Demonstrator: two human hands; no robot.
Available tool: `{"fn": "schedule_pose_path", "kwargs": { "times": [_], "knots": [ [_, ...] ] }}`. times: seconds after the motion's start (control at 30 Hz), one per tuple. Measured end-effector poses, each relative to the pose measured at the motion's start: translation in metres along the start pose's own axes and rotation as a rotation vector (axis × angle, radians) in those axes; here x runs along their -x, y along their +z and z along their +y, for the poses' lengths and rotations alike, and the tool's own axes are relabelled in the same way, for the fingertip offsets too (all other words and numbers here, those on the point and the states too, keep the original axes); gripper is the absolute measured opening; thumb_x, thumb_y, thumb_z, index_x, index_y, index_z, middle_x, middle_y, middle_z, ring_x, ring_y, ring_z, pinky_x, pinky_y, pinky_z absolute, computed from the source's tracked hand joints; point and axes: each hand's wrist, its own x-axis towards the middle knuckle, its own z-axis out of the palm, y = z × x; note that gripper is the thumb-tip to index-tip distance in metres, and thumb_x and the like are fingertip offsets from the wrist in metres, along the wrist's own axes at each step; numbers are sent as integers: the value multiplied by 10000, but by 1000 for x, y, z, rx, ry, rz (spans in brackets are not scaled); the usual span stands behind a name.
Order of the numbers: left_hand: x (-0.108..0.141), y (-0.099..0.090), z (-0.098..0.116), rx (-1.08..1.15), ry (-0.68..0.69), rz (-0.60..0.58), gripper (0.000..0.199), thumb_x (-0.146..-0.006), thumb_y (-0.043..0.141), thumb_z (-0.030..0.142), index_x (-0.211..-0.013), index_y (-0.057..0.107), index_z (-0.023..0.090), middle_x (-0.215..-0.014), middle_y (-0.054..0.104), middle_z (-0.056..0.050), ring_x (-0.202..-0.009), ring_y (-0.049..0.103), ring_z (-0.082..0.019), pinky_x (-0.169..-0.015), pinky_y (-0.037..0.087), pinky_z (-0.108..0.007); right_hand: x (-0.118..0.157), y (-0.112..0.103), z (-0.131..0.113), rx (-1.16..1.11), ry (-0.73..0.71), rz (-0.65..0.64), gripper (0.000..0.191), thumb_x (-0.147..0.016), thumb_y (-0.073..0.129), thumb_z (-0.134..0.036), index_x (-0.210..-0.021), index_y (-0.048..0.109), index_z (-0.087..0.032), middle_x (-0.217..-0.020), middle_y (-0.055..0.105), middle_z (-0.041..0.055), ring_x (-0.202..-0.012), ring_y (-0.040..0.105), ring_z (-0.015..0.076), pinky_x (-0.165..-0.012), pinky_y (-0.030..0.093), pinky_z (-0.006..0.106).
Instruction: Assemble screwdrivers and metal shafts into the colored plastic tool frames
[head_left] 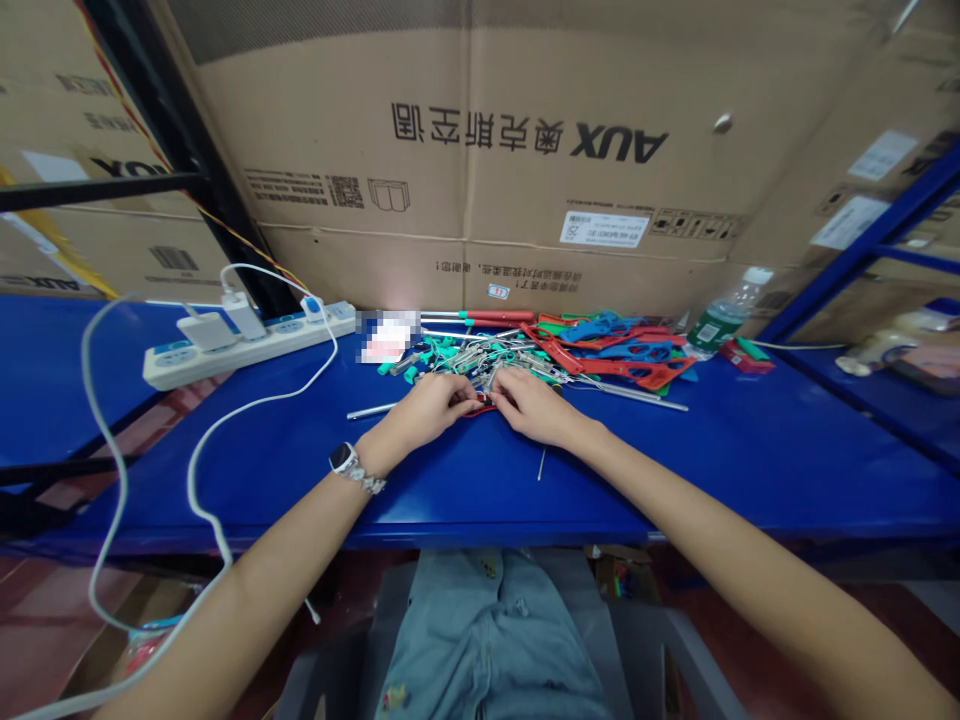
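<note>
Cardboard [480,200] stands behind the blue bench [450,500]. Between the bench's front edge and the parts heap [480,355] near its back edge, the left hand [435,407] and right hand [536,405] pinch, almost closed, one small red-and-black piece [484,400]. Seemingly they adjust it; next move probably needs steady fingertips.

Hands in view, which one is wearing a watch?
The left hand: a silvery-banded watch sits at its wrist, while the right hand has none.
</note>
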Motion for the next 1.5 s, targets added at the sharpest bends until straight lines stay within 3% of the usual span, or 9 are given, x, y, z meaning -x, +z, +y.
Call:
{"fn": "schedule_pose_path", "kwargs": {
  "times": [0.5, 0.63, 0.8, 1.03, 1.4, 1.5],
  "knots": [
    [1, 7, -10, -12, 94, 50, 85, -948, 665, 211, -900, 722, 169, -815, 722, -28, -728, 656, -160, -695, 474, -266, -1, 1, -1, 110, 9, -45, 139, -1048, 430, -217, -944, 523, -209, -962, 594, 84, -943, 538, 238, -892, 449, 382],
    [-5, 2, -12, -105, 152, -2, 131, -969, 646, 214, -876, 723, 165, -810, 704, -40, -739, 651, -175, -707, 468, -280, -3, 0, -3, 132, 12, -54, 130, -1048, 447, -204, -946, 528, -200, -971, 595, 87, -947, 534, 233, -897, 448, 376],
    [-14, -4, -7, -169, 123, -120, 142, -971, 631, 183, -857, 715, 167, -829, 721, -53, -752, 660, -192, -734, 476, -297, -5, -2, -2, 129, 4, -93, 126, -1047, 450, -183, -961, 542, -185, -955, 593, 88, -937, 533, 229, -878, 448, 367],
    [-4, -1, -1, -188, 166, -31, 167, -964, 597, 129, -813, 649, 176, -834, 671, -46, -733, 626, -182, -699, 455, -280, -5, 1, -3, 238, -9, -98, 176, -1064, 415, -190, -1038, 585, -153, -1024, 610, 128, -974, 541, 252, -943, 453, 405],
    [-12, -10, 4, -277, 139, -162, 203, -929, 562, 113, -750, 617, 193, -795, 665, -46, -719, 620, -193, -670, 418, -282, -5, 1, -5, 265, -17, -100, 228, -1081, 408, -213, -1019, 617, -144, -993, 621, 116, -955, 547, 240, -960, 448, 397],
    [-18, -9, 5, -304, 144, -147, 190, -926, 602, 128, -748, 624, 192, -801, 671, -50, -742, 636, -203, -682, 427, -289, -5, 2, -5, 273, -7, -104, 227, -1084, 420, -232, -1009, 619, -153, -992, 617, 112, -958, 545, 238, -951, 448, 397]
  ]
}}
